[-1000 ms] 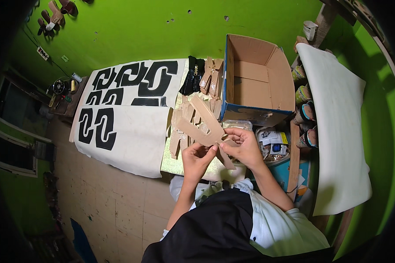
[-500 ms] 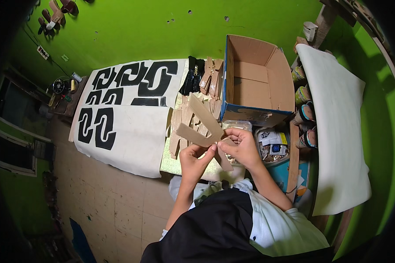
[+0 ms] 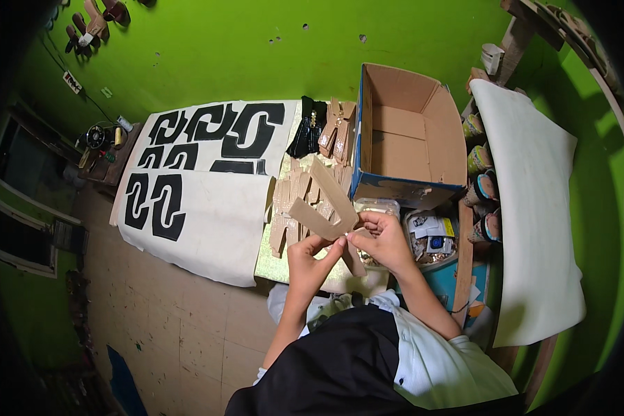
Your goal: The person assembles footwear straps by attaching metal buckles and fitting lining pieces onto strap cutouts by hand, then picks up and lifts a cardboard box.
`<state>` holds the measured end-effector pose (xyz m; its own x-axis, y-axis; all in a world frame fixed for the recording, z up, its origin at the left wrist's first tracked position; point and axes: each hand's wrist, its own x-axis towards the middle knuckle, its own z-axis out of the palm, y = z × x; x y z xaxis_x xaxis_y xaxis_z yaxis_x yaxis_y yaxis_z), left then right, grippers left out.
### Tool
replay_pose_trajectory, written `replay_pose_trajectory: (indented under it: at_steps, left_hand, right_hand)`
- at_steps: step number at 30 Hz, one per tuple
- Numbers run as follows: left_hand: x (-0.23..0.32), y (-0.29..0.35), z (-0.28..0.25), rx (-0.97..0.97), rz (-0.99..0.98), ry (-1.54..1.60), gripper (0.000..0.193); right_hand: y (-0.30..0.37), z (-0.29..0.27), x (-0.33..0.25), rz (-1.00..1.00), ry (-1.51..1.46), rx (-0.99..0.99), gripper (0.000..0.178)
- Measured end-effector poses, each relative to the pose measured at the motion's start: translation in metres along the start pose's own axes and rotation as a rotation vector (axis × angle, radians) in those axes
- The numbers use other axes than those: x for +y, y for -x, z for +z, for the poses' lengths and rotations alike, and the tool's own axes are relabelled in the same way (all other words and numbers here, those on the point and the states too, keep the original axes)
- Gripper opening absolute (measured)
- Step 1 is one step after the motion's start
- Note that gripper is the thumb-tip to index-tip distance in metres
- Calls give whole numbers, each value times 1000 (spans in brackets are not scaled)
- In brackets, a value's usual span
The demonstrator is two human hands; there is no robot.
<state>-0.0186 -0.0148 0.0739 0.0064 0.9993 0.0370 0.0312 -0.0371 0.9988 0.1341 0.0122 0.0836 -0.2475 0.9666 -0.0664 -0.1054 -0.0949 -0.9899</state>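
A tan, strappy sandal upper, cut in a crossed shape with long flat arms, is held up in front of me by both hands. My left hand pinches its lower middle between thumb and fingers. From the other side, my right hand grips it with thumb and fingertips almost touching the left thumb. Whatever tiny thing may lie between the fingertips is too small to make out. Behind the held piece, several similar tan uppers lie in a pile on the table. Partly hidden by my right hand is a clear plastic tub.
An open cardboard box stands behind my hands. Black uppers with gold trim and tan trimmed ones lie beside it. White sheeting with black cutouts covers the left side. A container of small parts and a shoe rack stand right.
The whole view has shifted slightly, so the scene sits a little lower. Both hands keep their pinch on the sandal upper, with hardly any movement.
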Motion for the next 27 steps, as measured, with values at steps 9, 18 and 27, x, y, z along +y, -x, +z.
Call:
replay_pose_trajectory:
  at_steps: [9, 18, 27]
  left_hand:
    - [0, 3, -1, 42, 10, -100, 18]
    - [-13, -2, 1, 110, -23, -14, 23]
    - [-64, -7, -22, 2, -204, 108, 28]
  right_hand:
    - [5, 7, 3, 4, 115, 107, 24]
    - [2, 13, 6, -26, 113, 157, 21]
    - [-9, -19, 53, 235, -1, -186, 39]
